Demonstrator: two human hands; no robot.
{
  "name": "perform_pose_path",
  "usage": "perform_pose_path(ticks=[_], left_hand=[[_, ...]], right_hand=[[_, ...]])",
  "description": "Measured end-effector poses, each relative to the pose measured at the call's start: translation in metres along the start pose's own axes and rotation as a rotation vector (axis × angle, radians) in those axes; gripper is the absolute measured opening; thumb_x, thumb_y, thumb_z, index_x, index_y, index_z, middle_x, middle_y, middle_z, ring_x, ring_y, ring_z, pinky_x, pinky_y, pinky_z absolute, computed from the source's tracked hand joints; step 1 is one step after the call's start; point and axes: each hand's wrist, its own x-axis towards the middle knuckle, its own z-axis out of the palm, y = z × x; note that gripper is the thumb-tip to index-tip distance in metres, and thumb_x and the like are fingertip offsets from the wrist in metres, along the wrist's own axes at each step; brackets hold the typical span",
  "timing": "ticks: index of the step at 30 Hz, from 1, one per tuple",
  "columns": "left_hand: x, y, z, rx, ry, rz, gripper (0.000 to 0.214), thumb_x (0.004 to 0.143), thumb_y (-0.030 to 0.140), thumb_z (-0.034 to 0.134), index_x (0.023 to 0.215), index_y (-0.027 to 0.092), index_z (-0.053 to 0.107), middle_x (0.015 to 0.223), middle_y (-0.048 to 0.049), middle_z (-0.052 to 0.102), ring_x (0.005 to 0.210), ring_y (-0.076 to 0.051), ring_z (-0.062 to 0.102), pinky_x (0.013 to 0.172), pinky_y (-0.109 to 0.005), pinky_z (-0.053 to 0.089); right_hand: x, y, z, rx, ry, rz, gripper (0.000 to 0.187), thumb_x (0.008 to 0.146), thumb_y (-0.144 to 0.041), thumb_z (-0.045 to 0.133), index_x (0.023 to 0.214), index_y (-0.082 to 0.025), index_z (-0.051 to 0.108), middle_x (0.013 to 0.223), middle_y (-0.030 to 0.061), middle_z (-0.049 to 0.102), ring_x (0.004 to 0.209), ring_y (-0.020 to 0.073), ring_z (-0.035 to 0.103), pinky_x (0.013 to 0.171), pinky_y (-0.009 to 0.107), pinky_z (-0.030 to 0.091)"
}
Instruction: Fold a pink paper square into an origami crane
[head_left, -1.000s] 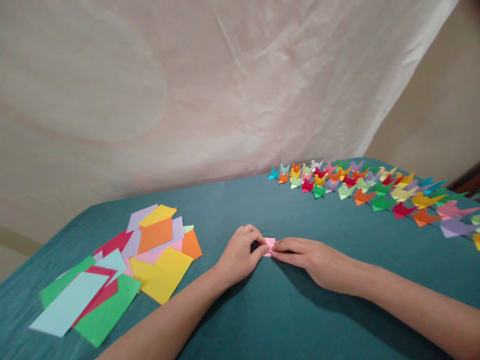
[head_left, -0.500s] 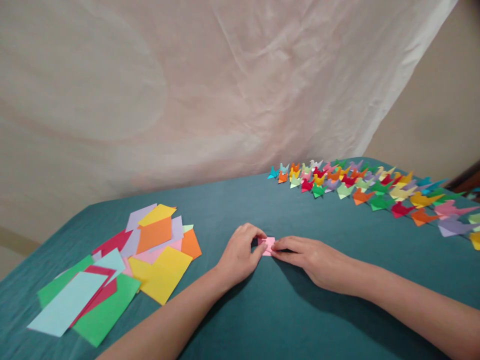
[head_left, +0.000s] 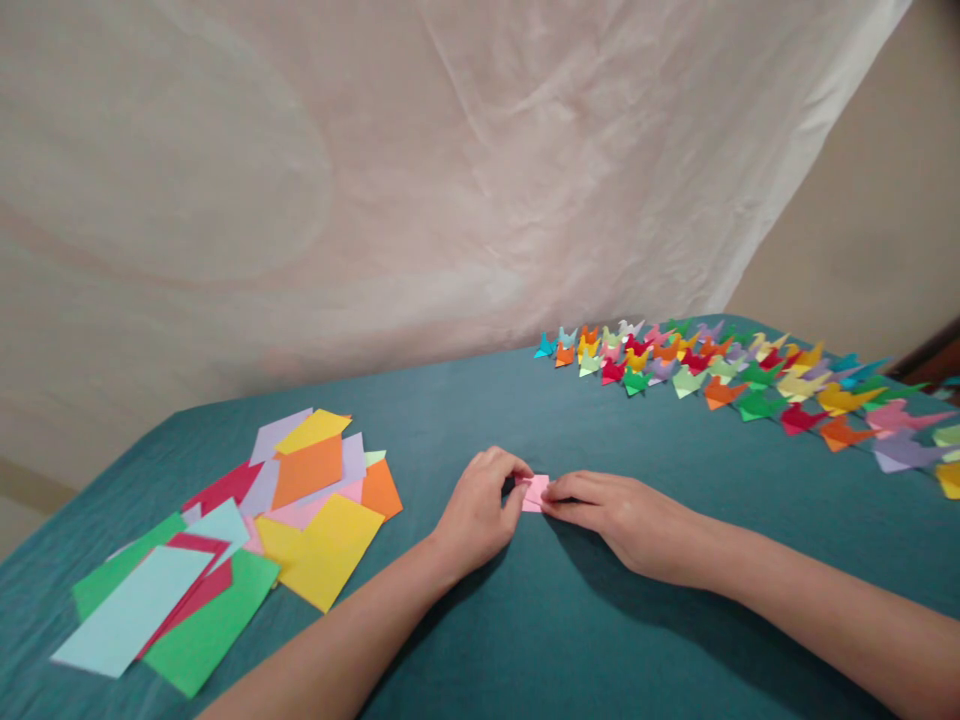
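A small folded piece of pink paper [head_left: 535, 493] lies on the teal tablecloth between both hands. My left hand [head_left: 484, 505] grips its left edge, with thumb and fingers curled around that side. On the opposite side, the fingertips of my right hand [head_left: 626, 515] are pinched together on the paper's right edge. Fingers cover both ends of the paper, so only its middle shows, with a fold line across it.
To the left spreads a loose pile of coloured paper sheets, a yellow sheet [head_left: 322, 550] and a pale blue sheet [head_left: 135, 610] among them. Rows of folded paper birds [head_left: 724, 392] stand at the back right. A pale cloth [head_left: 450, 180] hangs behind the tablecloth [head_left: 465, 410].
Both hands stay on the pink paper in nearly the same pose. The left thumb has shifted very slightly; otherwise only a small camera drift shows.
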Motion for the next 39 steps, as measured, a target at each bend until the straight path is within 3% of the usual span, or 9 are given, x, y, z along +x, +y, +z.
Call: perform_pose_path(ticks=[22,27,32,39], left_hand=[[-0.003,0.002,-0.002,0.022,-0.009,0.023,0.019,0.081,0.007,0.045,0.088,0.018,0.059,0.091,-0.0048,0.056,0.089,-0.017,0.051,0.082,-0.031,0.042],[-0.011,0.007,-0.007,0.233,-0.092,0.106,0.02,0.085,0.012,0.045,0.093,0.019,0.062,0.1,-0.0069,0.057,0.094,-0.019,0.051,0.081,-0.034,0.042],[-0.023,0.016,-0.008,0.53,-0.146,0.255,0.024,0.09,0.017,0.042,0.11,0.017,0.055,0.114,-0.0091,0.057,0.111,-0.025,0.044,0.087,-0.038,0.038],[-0.027,0.021,-0.009,0.659,-0.193,0.276,0.029,0.089,0.014,0.043,0.116,0.014,0.054,0.119,-0.0086,0.056,0.116,-0.028,0.042,0.094,-0.04,0.032]], right_hand=[[0.006,-0.007,0.001,-0.116,-0.01,0.005,0.043,0.086,-0.007,0.04,0.126,-0.019,0.049,0.113,0.0106,0.058,0.103,0.0207,0.052,0.088,0.037,0.047],[0.007,-0.005,0.004,-0.114,0.026,-0.003,0.038,0.087,-0.009,0.041,0.122,-0.019,0.053,0.109,0.0101,0.059,0.098,0.02,0.053,0.084,0.036,0.047],[0.008,-0.004,0.005,-0.141,0.026,-0.011,0.035,0.088,-0.01,0.042,0.119,-0.019,0.056,0.106,0.0106,0.06,0.097,0.0205,0.053,0.083,0.036,0.048],[0.008,-0.005,0.003,-0.163,-0.011,-0.004,0.035,0.088,-0.009,0.042,0.12,-0.017,0.054,0.107,0.0103,0.059,0.096,0.0206,0.053,0.083,0.036,0.048]])
